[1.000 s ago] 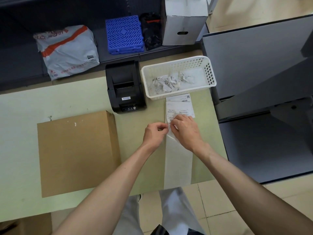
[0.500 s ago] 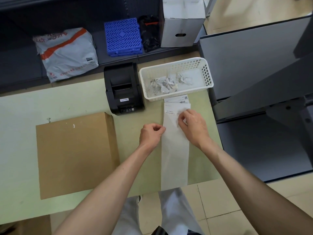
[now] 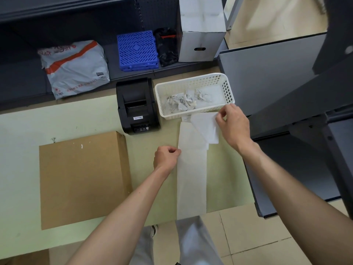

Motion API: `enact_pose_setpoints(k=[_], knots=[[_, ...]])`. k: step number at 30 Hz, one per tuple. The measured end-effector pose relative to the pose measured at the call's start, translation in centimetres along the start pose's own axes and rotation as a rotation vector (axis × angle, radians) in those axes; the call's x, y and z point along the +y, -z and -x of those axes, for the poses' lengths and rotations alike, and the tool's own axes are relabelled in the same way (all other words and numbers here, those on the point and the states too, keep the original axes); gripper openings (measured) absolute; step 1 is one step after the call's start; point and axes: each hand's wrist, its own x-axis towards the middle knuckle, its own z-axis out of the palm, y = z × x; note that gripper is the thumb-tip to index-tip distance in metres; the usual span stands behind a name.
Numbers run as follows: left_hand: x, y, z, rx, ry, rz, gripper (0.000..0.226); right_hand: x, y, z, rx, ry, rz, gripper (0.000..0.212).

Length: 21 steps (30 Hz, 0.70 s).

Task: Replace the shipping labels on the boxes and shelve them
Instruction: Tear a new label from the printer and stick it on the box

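A: What is lying on the bench (image 3: 23, 131) right now, biggest first?

B: The cardboard box (image 3: 82, 180) is sitting flat at about nine o'clock from the hands, its top bare. Behind it the shelf (image 3: 23, 81) is holding a grey mailer bag (image 3: 76, 69), a blue crate (image 3: 136, 50) and a white carton (image 3: 200, 35). At twelve o'clock the black label printer (image 3: 136, 108) is standing just beside the white basket (image 3: 194, 96), which is holding crumpled paper scraps (image 3: 183, 101).

A: And the label itself?

B: The long backing strip (image 3: 192, 178) is running from the basket towards six o'clock and hanging over the bench edge. The left hand (image 3: 166, 157) is pinching the strip's left edge, its grip closed on the paper. The right hand (image 3: 233, 127) is pinching a corner of the shipping label (image 3: 205, 129) and lifting it; the label is curling up, blank side showing, one edge apparently not yet free.

A: So which step is this?

B: Peeling, I judge. The box is not yet labelled and nothing of this box is shelved.

A: Next?

B: Probably freeing the last edge, carrying the label towards nine o'clock without letting it fold on itself, and pressing it flat on the box top.
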Motion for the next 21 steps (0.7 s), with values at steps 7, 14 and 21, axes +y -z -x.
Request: enact_pose_setpoints(k=[7,14,21], knots=[[-0.3,0.3,0.2,0.030,0.062,-0.028,0.011,-1.3,2.7,-1.7,0.171,-0.057,-0.068,0.014],[0.1,2.0,0.9,0.032,0.086,0.000,0.009,-2.6,4.4,-0.7,0.221,0.010,-0.077,0.012],[5.2,6.1,4.1,0.065,-0.088,0.154,0.019,-6.6,5.7,1.9,0.230,0.278,0.011,0.012]])
